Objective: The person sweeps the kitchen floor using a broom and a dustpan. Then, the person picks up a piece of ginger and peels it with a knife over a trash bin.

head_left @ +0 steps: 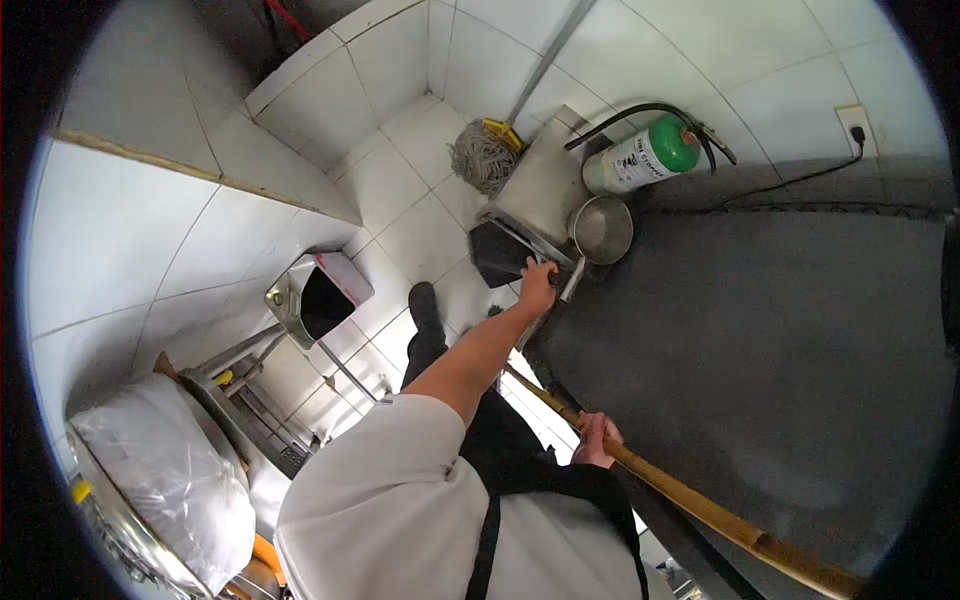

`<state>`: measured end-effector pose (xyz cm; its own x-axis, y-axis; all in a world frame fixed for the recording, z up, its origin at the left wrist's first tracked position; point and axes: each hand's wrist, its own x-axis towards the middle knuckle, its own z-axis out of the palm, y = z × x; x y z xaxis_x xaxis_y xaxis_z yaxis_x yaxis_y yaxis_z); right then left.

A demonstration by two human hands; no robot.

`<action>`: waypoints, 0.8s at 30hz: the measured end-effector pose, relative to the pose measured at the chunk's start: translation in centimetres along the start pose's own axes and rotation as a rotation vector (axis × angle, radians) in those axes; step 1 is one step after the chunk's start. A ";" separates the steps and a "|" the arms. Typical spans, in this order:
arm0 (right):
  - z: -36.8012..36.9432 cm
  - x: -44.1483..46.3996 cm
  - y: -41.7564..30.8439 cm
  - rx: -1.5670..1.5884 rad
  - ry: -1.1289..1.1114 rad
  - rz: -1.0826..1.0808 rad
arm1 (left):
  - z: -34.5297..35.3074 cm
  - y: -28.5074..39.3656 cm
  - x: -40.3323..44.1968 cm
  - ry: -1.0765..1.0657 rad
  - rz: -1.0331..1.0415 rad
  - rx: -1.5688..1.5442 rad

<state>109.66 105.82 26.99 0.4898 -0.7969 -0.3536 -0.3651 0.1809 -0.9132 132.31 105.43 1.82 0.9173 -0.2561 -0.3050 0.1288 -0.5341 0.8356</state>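
My right hand is closed around a long yellowish-brown pole, which looks like bamboo. The pole slants along the edge of the dark grey surface, its far end partly hidden below my left arm. My left hand reaches forward with bent fingers around something small and dark that I cannot make out. Just beyond it is a flat-sided black shape, at the front of a metal box. A metal ladle-like pan with a straight handle lies close by, right of that hand.
A green-topped fire extinguisher and a grey string mop are by the tiled wall. To my right spreads a broad dark grey surface. On my left are a metal container, a metal rack and a plastic-wrapped bundle.
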 end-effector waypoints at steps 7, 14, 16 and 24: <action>2.0 2.0 -0.7 -0.131 -0.036 0.071 | -1.9 2.5 0.4 0.096 -0.015 -0.326; 1.3 3.1 -0.3 -0.229 -0.079 -0.020 | -0.9 4.6 -2.0 0.305 -0.074 -0.382; 1.0 3.3 0.2 -0.183 -0.122 -0.075 | 0.0 4.5 -1.3 0.344 -0.051 -0.416; 2.0 4.5 0.9 -0.028 -0.224 -0.091 | 1.1 2.2 2.3 -0.021 -0.186 -0.217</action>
<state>113.11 103.51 24.16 0.6838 -0.6609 -0.3092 -0.3316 0.0960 -0.9385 134.30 102.79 2.40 0.8625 -0.1880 -0.4698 0.3737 -0.3894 0.8419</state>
